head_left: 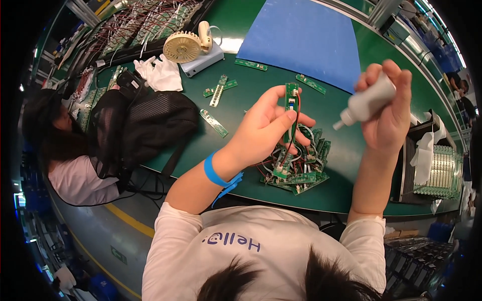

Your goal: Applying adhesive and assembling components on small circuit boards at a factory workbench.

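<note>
My left hand [270, 123], with a blue strap on its wrist, is closed on a narrow green circuit board [290, 100] held upright. Red and black wires [298, 113] run down along the board from a small white connector. To the right, my right hand [385, 110] grips a pale grey squeeze bottle [370, 100], tilted so its thin nozzle points down and left towards the board, but apart from it. Below my left hand lies a heap of wired green circuit boards [301, 178] on the green table.
Loose boards [213, 123] lie left and beyond my hands. A blue mat [301, 37] covers the far table. A beige fan [183, 47], white gloves [159, 72] and a black bag [145, 125] are at left, near another person [75, 155]. Racked boards [438, 173] stand at right.
</note>
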The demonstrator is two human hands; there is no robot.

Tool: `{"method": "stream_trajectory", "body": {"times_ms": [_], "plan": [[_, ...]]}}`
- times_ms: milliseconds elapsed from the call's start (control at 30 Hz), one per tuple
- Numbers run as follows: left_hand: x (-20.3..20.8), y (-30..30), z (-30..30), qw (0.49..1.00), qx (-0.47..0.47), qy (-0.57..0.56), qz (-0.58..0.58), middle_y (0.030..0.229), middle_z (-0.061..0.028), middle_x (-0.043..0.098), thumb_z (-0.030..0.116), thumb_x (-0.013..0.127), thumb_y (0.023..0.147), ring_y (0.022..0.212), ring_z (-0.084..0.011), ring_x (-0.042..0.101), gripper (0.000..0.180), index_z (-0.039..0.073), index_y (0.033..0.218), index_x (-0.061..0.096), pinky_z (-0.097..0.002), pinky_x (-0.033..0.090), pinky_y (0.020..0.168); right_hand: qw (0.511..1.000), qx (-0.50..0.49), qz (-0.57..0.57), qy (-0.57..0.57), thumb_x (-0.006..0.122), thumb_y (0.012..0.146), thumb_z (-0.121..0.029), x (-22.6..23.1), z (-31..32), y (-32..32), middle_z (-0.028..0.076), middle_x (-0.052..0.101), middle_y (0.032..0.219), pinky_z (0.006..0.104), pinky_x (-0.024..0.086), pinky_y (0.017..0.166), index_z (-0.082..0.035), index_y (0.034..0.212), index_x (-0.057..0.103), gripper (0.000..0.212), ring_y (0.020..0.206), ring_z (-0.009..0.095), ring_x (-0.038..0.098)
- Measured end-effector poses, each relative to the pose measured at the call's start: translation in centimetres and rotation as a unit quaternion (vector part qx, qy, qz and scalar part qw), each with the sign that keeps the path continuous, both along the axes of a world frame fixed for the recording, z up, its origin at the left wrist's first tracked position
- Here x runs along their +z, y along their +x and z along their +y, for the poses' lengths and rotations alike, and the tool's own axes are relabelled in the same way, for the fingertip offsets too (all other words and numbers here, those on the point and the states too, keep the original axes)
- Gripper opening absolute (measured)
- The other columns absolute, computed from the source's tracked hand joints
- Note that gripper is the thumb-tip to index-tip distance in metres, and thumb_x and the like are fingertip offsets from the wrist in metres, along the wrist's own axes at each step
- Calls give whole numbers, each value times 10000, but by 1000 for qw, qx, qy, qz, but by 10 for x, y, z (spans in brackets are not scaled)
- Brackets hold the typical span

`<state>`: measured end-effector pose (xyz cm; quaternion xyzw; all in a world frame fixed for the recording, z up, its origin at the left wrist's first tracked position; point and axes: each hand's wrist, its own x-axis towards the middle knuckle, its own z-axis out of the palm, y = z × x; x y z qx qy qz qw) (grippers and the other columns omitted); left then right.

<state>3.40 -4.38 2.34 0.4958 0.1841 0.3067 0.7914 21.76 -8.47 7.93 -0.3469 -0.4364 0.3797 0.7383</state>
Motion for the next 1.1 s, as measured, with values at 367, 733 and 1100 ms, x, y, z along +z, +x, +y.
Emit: {"method": "stream_trajectory", "body": {"times_ms": [367,733,1100], "plan": [[-9,5,-12,999,-42,-24,18,982,-184,566,150,397,901,766,-217,617,398,63,1263,256,-273,509,585,967,192,18,164,313,867,-346,-10,-16,-9,25,463,575,300,370,616,-111,653,441,342,539,155,440],[-7,6,-22,995,-97,-18,-14,963,-84,548,66,353,903,772,-133,572,415,43,1294,215,-236,495,609,931,197,-212,224,423,819,-363,-8,-25,-27,-29,491,566,239,368,553,-149,573,478,331,508,99,463],[-1,4,-22,997,-61,39,13,755,1,535,9,385,879,620,-15,443,404,10,1275,302,-155,338,522,873,231,-266,337,446,858,-354,-13,-18,-28,21,516,577,266,400,501,-65,629,554,384,480,137,476]]}}
